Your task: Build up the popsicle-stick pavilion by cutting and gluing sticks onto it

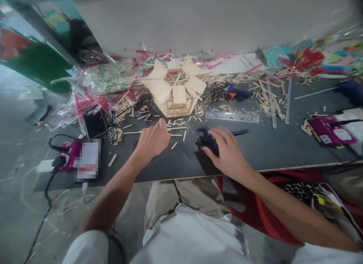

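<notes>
My left hand (154,138) is closed low over the dark tabletop, knuckles up. Thin wooden sticks (177,135) lie beside and partly behind it; whatever its fingers hold is hidden. My right hand (229,150) is wrapped over a black and dark blue hand tool (208,140) with a curved jaw that looks like cutters. Just past that hand, a blue curved piece (240,132) shows; whether it belongs to the tool I cannot tell. Beyond both hands stands a star-shaped model built of wooden sticks (179,95), with flared panels around an open centre.
Behind the right hand lie a clear ruler (232,117), a blue glue gun (234,93) and clear glue sticks (271,105). Scattered stick pieces (269,95) and plastic wrappers (107,80) line the back. Phones (95,123) and purple power boxes (331,131) sit toward the sides.
</notes>
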A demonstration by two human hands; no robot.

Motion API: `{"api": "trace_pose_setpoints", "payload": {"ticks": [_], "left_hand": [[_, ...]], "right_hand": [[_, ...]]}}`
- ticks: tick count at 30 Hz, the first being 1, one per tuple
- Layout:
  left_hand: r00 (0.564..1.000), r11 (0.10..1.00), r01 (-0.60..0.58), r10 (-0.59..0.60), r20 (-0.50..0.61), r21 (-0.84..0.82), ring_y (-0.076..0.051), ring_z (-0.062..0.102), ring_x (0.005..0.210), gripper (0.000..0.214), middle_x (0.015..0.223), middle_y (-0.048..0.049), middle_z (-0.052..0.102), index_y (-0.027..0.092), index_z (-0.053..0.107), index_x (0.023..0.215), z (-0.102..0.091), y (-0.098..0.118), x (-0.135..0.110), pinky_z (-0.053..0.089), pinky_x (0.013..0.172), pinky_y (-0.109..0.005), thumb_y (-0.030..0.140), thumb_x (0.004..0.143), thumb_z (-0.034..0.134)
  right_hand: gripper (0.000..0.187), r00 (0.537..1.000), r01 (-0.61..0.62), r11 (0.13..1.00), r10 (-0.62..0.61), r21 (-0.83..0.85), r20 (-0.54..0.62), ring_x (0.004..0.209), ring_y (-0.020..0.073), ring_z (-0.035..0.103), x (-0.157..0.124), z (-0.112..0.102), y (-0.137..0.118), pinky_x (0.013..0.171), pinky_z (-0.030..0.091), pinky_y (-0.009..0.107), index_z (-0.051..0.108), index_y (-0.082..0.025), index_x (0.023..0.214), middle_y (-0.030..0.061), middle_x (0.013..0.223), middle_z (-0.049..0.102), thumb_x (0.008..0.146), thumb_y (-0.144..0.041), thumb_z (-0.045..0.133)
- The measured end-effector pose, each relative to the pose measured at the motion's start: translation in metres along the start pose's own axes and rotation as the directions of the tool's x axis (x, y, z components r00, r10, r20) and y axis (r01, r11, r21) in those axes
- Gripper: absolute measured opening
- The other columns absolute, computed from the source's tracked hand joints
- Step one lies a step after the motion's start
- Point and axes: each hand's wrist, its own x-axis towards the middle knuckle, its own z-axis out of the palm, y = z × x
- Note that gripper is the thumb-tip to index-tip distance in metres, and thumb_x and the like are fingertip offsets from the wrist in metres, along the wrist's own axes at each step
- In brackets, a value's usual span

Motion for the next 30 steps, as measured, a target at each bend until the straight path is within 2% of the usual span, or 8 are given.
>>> {"api": "trace_pose_setpoints", "payload": {"ticks": [4,8,11,15,20,22,25,30], "left_hand": [[0.985,0.993,-0.113,0.115,-0.130,0.023,-0.037,0.076,0.096,0.025,0.097,-0.0218,0.076,0.010,0.059,0.113,0.001,0.003,0.005,0.053,0.082,-0.043,0.018,0.102,0.039],[0.937,0.962,-0.267,0.272,-0.218,0.056,-0.033,0.074,0.097,0.022,0.097,-0.0189,0.074,0.012,0.060,0.104,0.011,0.005,0.011,0.052,0.091,-0.043,0.018,0.102,0.039],[0.921,0.948,-0.314,0.316,-0.226,0.047,-0.032,0.074,0.094,0.020,0.094,-0.0173,0.075,0.013,0.060,0.103,0.020,0.004,0.015,0.051,0.091,-0.044,0.017,0.101,0.040],[0.905,0.938,-0.346,0.332,-0.265,-0.008,-0.030,0.074,0.092,0.019,0.095,-0.0169,0.077,0.013,0.059,0.105,0.030,0.003,0.019,0.052,0.092,-0.044,0.015,0.100,0.041],[0.899,0.930,-0.363,0.335,-0.281,-0.054,-0.030,0.075,0.094,0.024,0.094,-0.0154,0.077,0.014,0.062,0.106,0.035,0.001,0.019,0.052,0.092,-0.043,0.024,0.107,0.040],[0.901,0.934,-0.343,0.297,-0.316,-0.098,-0.031,0.074,0.098,0.031,0.100,-0.0151,0.078,0.013,0.063,0.116,0.036,-0.004,0.019,0.053,0.094,-0.044,0.038,0.111,0.045],[0.875,0.897,-0.396,0.304,-0.376,-0.196,-0.031,0.074,0.111,0.053,0.116,-0.0146,0.079,0.012,0.056,0.143,0.037,-0.014,0.020,0.054,0.101,-0.045,0.050,0.106,0.062],[0.858,0.803,-0.490,0.376,-0.350,-0.338,-0.027,0.071,0.123,0.055,0.131,-0.0123,0.076,0.021,0.054,0.154,0.035,-0.023,0.023,0.053,0.110,-0.044,0.027,0.102,0.070]], "right_hand": [[0.035,0.990,-0.125,0.875,0.077,0.469,0.121,0.103,0.0275,0.076,0.045,0.005,-0.026,0.092,0.064,0.047,0.066,-0.019,0.128,0.0141,0.117,0.077,0.104,-0.043,0.058],[0.031,0.966,-0.249,0.643,0.117,0.724,0.229,0.065,0.0174,0.069,0.081,0.015,-0.040,0.058,0.060,0.033,0.067,-0.021,0.111,0.0040,0.089,0.073,0.099,-0.049,0.066],[0.028,0.964,-0.250,0.600,0.086,0.760,0.250,0.061,0.0154,0.066,0.091,0.020,-0.042,0.053,0.058,0.030,0.065,-0.023,0.099,0.0005,0.081,0.068,0.095,-0.049,0.071],[0.035,0.950,-0.292,0.553,0.072,0.781,0.304,0.062,0.0153,0.067,0.092,0.024,-0.039,0.051,0.059,0.030,0.063,-0.023,0.104,0.0003,0.086,0.068,0.089,-0.052,0.077],[0.036,0.958,-0.262,0.628,0.079,0.733,0.275,0.063,0.0166,0.065,0.103,0.026,-0.033,0.058,0.058,0.033,0.063,-0.024,0.093,0.0000,0.076,0.066,0.092,-0.058,0.073],[0.040,0.962,-0.260,0.630,0.099,0.732,0.256,0.063,0.0161,0.064,0.110,0.023,-0.029,0.057,0.057,0.032,0.063,-0.024,0.092,0.0004,0.077,0.066,0.090,-0.061,0.076],[0.045,0.927,-0.336,0.571,0.059,0.749,0.371,0.060,0.0149,0.062,0.118,0.017,-0.024,0.054,0.054,0.030,0.063,-0.022,0.088,-0.0001,0.073,0.065,0.086,-0.064,0.081],[0.048,0.854,-0.400,0.556,-0.062,0.728,0.517,0.058,0.0136,0.062,0.119,0.016,-0.026,0.054,0.051,0.027,0.062,-0.022,0.081,0.0004,0.068,0.067,0.085,-0.065,0.082]]}}
